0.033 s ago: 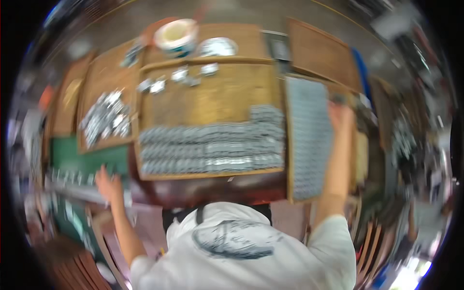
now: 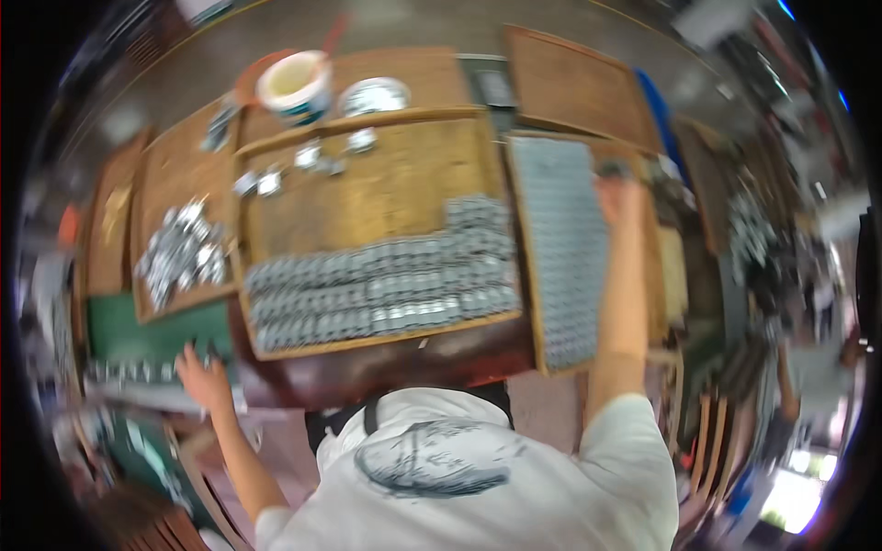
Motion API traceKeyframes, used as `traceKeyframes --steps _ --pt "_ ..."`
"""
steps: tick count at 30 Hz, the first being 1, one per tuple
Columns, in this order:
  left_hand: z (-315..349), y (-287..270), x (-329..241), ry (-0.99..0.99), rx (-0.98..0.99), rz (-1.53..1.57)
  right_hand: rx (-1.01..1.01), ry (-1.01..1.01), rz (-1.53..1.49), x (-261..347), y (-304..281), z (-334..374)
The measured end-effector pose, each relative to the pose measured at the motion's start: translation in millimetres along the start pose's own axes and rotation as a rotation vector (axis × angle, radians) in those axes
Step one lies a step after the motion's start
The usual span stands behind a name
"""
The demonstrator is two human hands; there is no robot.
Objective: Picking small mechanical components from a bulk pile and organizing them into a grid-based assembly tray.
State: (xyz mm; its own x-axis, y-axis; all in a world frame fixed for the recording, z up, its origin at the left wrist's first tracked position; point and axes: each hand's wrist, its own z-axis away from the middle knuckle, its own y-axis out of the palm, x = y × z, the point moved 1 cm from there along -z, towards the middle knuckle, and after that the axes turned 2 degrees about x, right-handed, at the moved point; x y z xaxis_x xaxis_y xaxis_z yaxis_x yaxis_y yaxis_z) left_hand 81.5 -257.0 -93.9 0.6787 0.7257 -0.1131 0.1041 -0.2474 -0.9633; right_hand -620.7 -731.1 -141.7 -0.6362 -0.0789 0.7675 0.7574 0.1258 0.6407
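My right hand (image 2: 619, 195) reaches out over the right-hand tray (image 2: 540, 354). Its fingers are closed on a small dark grey metal part (image 2: 614, 169), just right of the packed rows of grey metal parts (image 2: 556, 230). On the left, my left hand (image 2: 203, 378) is over the green work surface (image 2: 138, 326), at the right end of a row of small shiny metal pieces (image 2: 138, 371). Its fingers look spread apart, with blurred dark shapes beside them.
In front of me a wooden tray (image 2: 367, 202) holds rows of grey blocks (image 2: 367, 285) and a few shiny pieces. A heap of shiny metal parts (image 2: 184, 253) lies in the left tray. Behind stand a white bucket (image 2: 294, 87) and a round container (image 2: 375, 95).
The whole view has shifted and turned slightly, the trays now lying further left. Both hands keep nearly the same places relative to the trays and the green surface.
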Motion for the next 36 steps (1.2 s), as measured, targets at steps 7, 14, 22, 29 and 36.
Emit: traceKeyframes --steps 7,14,22,29,36 --pt "-1.0 -9.6 -62.4 0.148 0.016 0.274 -0.589 -0.054 0.435 41.8 70.1 57.5" --pt "-14.7 -2.1 -90.6 0.275 -0.214 0.200 -0.236 -0.042 1.429 -10.9 105.0 27.8" --pt "-16.1 -67.8 -293.1 0.739 0.093 0.540 -0.403 -0.134 1.931 -54.9 131.6 -3.2" --pt "-22.3 -50.1 -437.6 1.154 0.146 0.690 -0.392 -0.197 1.787 -60.3 121.6 -7.7" --pt "-155.2 17.7 -481.0 0.891 0.114 0.544 -0.289 -0.012 0.433 -7.6 138.0 74.6"
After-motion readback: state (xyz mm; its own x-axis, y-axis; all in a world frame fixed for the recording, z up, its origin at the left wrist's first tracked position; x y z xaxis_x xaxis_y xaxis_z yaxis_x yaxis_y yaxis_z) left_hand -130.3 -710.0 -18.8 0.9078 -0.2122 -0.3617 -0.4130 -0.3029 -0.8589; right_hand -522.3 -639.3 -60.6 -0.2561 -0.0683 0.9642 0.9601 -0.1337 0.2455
